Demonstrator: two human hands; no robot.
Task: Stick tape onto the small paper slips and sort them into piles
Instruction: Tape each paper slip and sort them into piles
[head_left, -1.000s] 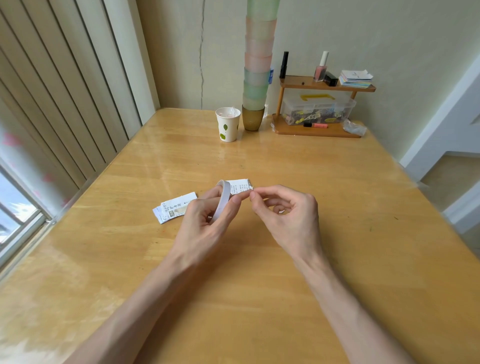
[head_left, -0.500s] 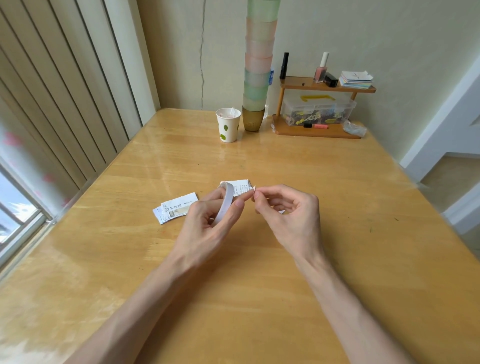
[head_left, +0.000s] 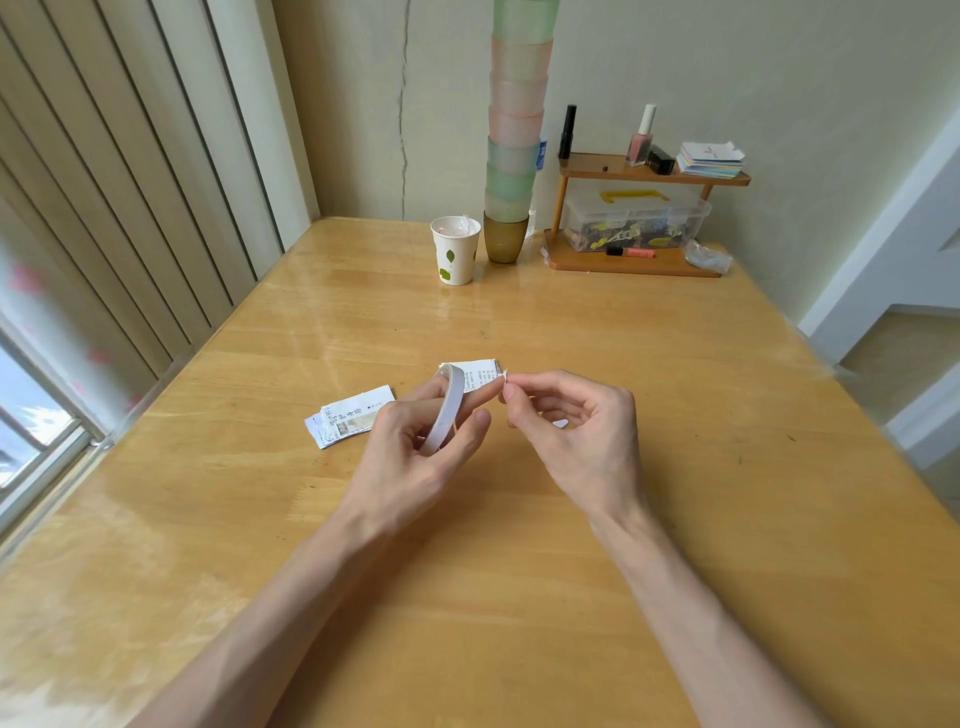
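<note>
Barely any change: left hand (head_left: 415, 457) still grips tape roll (head_left: 448, 405) with slip (head_left: 480, 375) against it, mid-table. Right hand (head_left: 576, 436) thumb and forefinger stay pinched on tape end (head_left: 503, 378) at slip's right edge. Tape likely not pulled yet. Slip pile (head_left: 348, 415) lies left.

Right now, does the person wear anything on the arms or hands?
Nothing visible. The left hand and right hand are bare: no gloves, rings or watch. The left forearm and right forearm are uncovered to the frame edge; no sleeve shows.

Stacked cups (head_left: 514, 156) run off the top edge (slip (head_left: 480, 375) print unreadable).
</note>
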